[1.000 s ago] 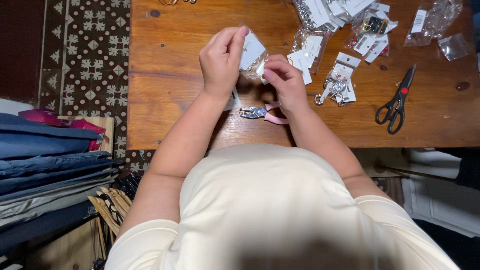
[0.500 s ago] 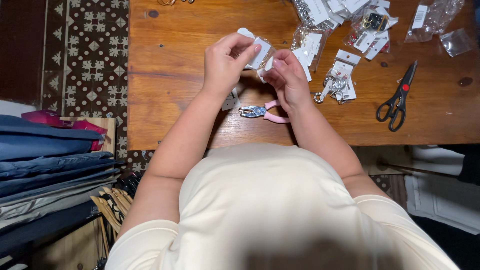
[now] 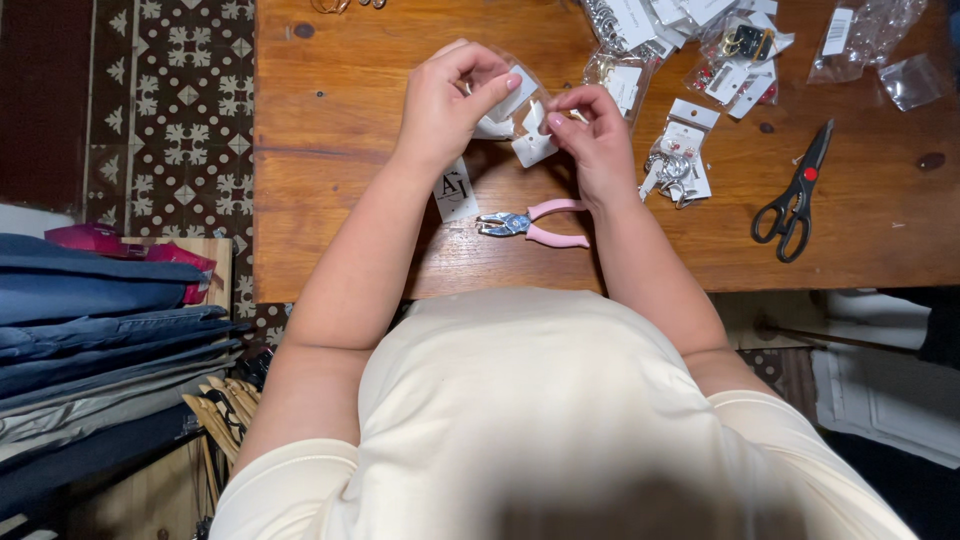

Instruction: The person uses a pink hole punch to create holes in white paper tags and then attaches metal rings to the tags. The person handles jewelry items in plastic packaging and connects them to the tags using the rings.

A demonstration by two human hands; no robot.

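Both hands are raised just above the wooden table [image 3: 340,130], working on small white cards in clear plastic. Left hand [image 3: 450,105] has its fingers curled, thumb and forefinger pinching a clear packet with a white card [image 3: 512,98]; right hand [image 3: 598,140] pinches a second small white card [image 3: 533,146] between thumb and fingertips, the two cards almost touching between the hands. Beneath the left wrist a white tag with dark lettering [image 3: 455,190] lies flat on the wood, and just beside it, between the forearms, rest pink-handled pliers [image 3: 535,223], jaws pointing toward the tag. Close to the right hand sits a bundle of white cards with metal pieces [image 3: 678,165]. Black scissors with a red pivot [image 3: 795,195] lie farther right, well apart from the hands. Along the far edge of the table a heap of clear packets with white labels [image 3: 690,30] spreads out, and two crumpled clear bags [image 3: 880,45] lie at the far right corner. Off the table to the left, a patterned rug [image 3: 170,110] covers the floor, and folded blue and grey cloth [image 3: 100,320] is stacked near the person's left elbow. The cream shirt [image 3: 540,420] fills the lower view and hides the near table edge.
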